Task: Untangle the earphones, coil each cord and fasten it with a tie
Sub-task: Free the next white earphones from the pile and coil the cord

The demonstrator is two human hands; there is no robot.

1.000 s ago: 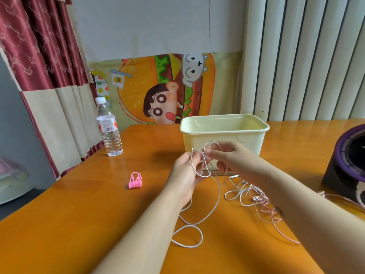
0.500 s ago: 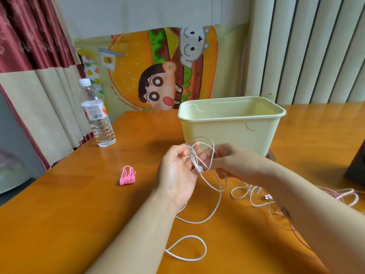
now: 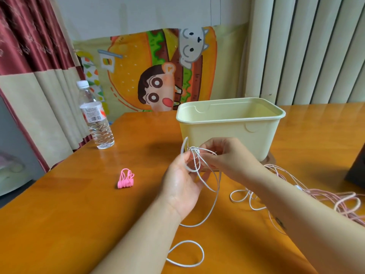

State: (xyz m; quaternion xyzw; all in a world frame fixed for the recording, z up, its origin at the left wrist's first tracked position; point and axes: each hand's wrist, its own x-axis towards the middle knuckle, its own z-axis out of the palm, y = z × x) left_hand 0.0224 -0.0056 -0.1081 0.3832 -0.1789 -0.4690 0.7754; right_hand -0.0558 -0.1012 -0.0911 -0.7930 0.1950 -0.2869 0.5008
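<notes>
A white earphone cord is held up in loops between both hands in front of the box. My left hand pinches the looped part from below, palm up. My right hand grips the same cord at a small knot just to the right of my left fingers. The rest of the white cord hangs down and ends in a loop near the table's front. A pink earphone cord lies in a loose tangle on the table at the right, partly hidden by my right forearm. A bundle of pink ties lies to the left.
A pale yellow plastic box stands open just behind my hands. A water bottle stands at the table's left edge by the curtain. A dark object sits at the right edge of the orange wooden table.
The view has tilted and drawn closer. My hands have shifted slightly right and pulled the white cord's loops tighter, and a small knot now shows between my fingertips.
</notes>
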